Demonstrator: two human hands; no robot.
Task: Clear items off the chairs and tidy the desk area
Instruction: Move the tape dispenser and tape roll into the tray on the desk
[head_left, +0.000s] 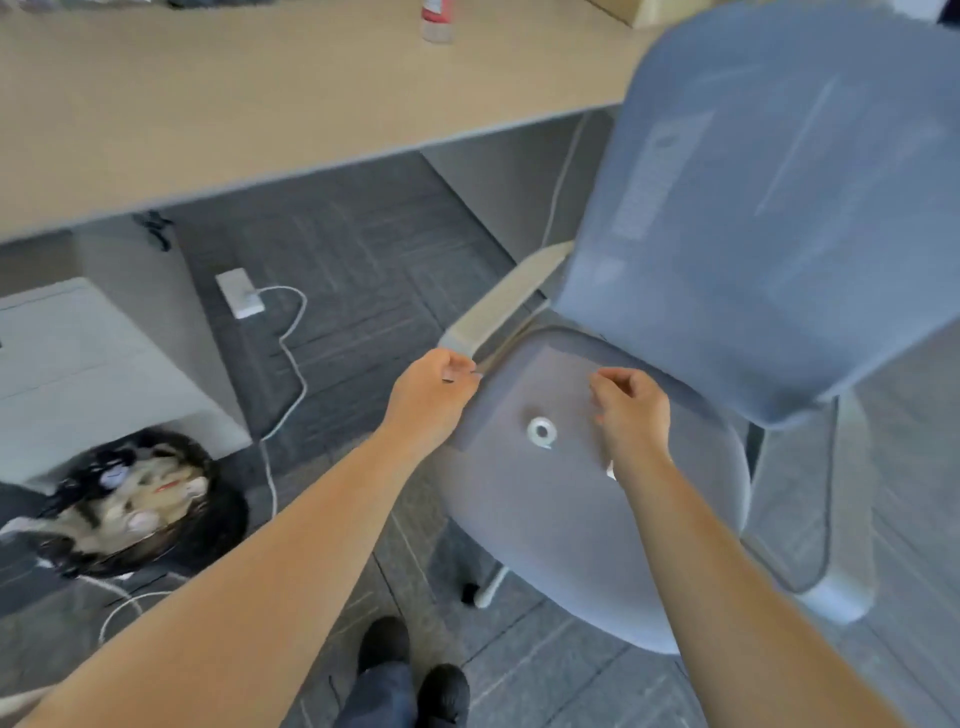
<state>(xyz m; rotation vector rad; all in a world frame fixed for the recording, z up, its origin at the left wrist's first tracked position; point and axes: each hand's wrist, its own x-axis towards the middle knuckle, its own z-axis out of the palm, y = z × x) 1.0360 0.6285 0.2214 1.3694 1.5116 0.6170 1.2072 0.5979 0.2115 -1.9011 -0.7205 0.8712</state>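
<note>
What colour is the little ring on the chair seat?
The ring is white, seen in the head view, lying on the blue-grey chair seat.

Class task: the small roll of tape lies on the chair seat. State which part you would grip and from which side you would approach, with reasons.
Grip the roll of tape across its outer rim, coming straight down from above. It lies flat on the seat, hole upward, between the two hands, so its sides are free and nothing covers it.
</note>
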